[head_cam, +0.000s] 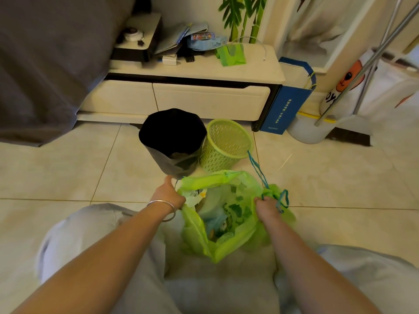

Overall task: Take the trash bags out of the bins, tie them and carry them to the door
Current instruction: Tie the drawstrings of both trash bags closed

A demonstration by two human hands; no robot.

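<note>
A green trash bag (197, 236) full of paper and wrappers sits on the floor between my knees, its mouth held wide. My left hand (169, 196) grips the bag's left rim. My right hand (268, 208) grips the right rim together with the teal drawstring (258, 168), which trails up toward the bins. Behind the bag stand a bin lined with a black bag (172, 141) and an empty green lattice bin (226, 143), side by side and touching.
A low white TV cabinet (192, 96) with clutter on top runs behind the bins. A grey sofa cover (45, 64) hangs at left. A blue paper bag (286, 109), a white bucket (308, 130) and metal poles (367, 64) stand at right. Tiled floor lies all around.
</note>
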